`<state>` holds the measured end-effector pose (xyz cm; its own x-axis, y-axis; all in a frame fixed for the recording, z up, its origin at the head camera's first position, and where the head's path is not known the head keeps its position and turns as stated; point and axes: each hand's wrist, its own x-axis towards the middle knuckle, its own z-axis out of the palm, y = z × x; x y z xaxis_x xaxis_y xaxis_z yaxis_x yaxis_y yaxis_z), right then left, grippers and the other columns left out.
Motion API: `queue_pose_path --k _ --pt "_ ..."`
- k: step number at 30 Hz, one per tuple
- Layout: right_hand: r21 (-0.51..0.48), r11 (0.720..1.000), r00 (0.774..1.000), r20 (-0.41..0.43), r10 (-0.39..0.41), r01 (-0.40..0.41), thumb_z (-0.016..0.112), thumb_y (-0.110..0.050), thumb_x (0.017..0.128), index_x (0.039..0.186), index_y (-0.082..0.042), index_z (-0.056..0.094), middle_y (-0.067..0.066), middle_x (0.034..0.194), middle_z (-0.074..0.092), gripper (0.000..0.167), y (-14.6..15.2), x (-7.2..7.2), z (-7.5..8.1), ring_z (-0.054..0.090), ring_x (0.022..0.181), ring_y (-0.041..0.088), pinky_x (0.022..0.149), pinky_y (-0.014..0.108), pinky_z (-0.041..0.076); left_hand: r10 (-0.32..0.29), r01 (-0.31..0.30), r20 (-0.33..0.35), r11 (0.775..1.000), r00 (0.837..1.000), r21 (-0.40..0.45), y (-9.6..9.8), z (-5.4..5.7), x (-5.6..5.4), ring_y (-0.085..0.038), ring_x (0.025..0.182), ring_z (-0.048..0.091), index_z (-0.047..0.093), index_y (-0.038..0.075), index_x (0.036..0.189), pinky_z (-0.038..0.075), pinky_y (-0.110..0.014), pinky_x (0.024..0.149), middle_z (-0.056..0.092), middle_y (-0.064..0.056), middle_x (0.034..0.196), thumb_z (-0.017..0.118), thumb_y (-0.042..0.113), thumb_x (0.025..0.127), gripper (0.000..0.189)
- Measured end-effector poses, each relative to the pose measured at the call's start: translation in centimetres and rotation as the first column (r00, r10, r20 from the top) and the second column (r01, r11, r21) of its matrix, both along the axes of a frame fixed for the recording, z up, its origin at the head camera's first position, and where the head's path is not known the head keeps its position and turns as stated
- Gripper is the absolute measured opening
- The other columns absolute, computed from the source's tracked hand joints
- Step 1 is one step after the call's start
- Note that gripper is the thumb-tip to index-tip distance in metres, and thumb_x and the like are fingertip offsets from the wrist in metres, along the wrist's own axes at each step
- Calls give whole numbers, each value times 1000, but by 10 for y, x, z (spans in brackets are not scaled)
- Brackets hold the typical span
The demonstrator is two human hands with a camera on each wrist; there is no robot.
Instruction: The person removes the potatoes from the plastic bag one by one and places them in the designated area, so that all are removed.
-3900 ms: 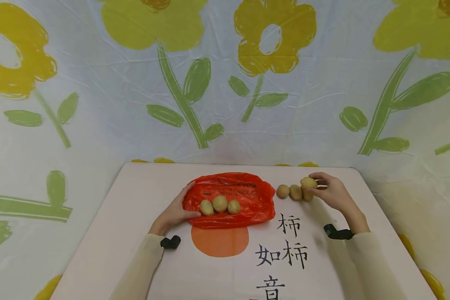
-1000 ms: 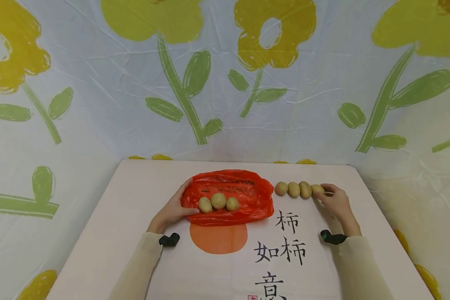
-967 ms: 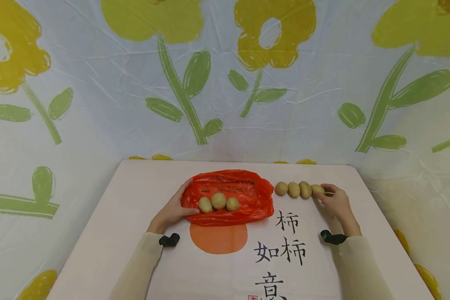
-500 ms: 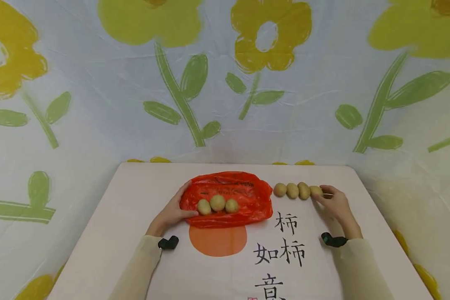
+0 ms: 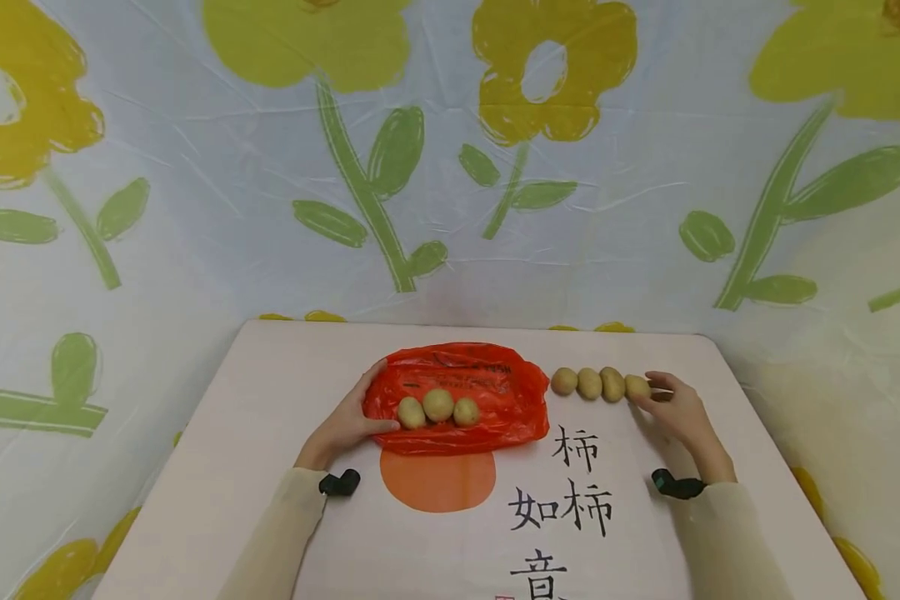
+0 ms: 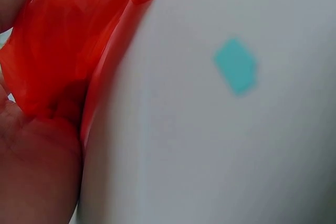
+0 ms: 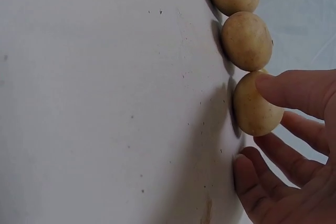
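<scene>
My left hand (image 5: pixel 347 417) holds the left end of a red plastic bag (image 5: pixel 521 400), thumb at the front and fingers along the far side. In the left wrist view the red plastic (image 6: pixel 68 40) stretches between thumb and palm. Three potatoes (image 5: pixel 438 405) lie on the bag. To its right, several potatoes (image 5: pixel 588 383) stand in a short row on the table. My right hand (image 5: pixel 678 408) is at the right-end potato (image 5: pixel 637 387), fingers loosely spread. In the right wrist view the thumb overlaps that potato (image 7: pixel 254 108), the other fingers below and behind it.
The pale tabletop (image 5: pixel 255 467) bears a printed orange disc (image 5: pixel 438 483) and black characters (image 5: pixel 576 450). Behind it hangs a flower-printed cloth (image 5: pixel 607 250). Each wrist wears a black device, one on the left wrist (image 5: pixel 340 482).
The right hand has set a potato down at the right end of the row, then its fingers have loosened and shifted slightly right. The left hand stays on the bag.
</scene>
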<state>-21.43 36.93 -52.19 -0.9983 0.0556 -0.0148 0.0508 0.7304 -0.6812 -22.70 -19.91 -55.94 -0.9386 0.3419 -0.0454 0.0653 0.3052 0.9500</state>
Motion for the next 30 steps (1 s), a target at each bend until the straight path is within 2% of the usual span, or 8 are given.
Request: queue_pose_path --k 1,3,5,15,21,30 --pt "0 1000 1000 7 3 -3 71 -23 98 144 9 47 36 141 53 61 0 0 0 58 123 52 90 35 56 0 0 -4 1000 1000 -4 1 0 0 -32 159 14 17 24 166 15 -61 127 17 -1 172 90 24 79 114" --pt "2 1000 1000 21 4 -4 70 -22 98 144 9 47 37 141 52 60 0 0 0 57 124 53 96 52 55 -1 1 -6 1000 1000 -13 1 0 0 -32 159 14 17 24 166 15 -61 126 17 -2 172 90 25 79 114" --pt "4 1000 1000 24 1 -1 70 -21 98 144 10 47 37 141 51 59 0 -1 -2 57 124 53 99 60 51 1 -1 -7 1000 1000 -12 1 -1 0 -32 159 15 17 25 166 16 -61 126 18 -1 172 90 25 79 114" --pt "-3 999 999 23 -43 43 65 -21 100 146 8 46 36 144 50 57 -2 -7 -8 54 127 53 102 61 50 -1 1 6 1000 1000 -18 2 1 0 -33 159 13 18 25 166 15 -62 126 16 -1 173 90 24 79 113" --pt "0 999 999 10 -38 38 66 -18 100 145 8 47 36 143 51 56 -1 -6 -8 55 126 53 102 61 49 -4 4 -2 1000 1000 -14 2 1 0 -34 159 12 18 24 166 15 -62 126 15 -3 173 89 22 79 112" --pt "10 999 999 -10 -32 32 66 -20 100 145 9 46 37 141 52 57 -4 -7 2 55 125 54 101 63 48 -14 14 -9 1000 1000 -14 2 1 -1 -33 160 10 17 23 166 13 -63 126 14 -3 173 89 21 80 112"
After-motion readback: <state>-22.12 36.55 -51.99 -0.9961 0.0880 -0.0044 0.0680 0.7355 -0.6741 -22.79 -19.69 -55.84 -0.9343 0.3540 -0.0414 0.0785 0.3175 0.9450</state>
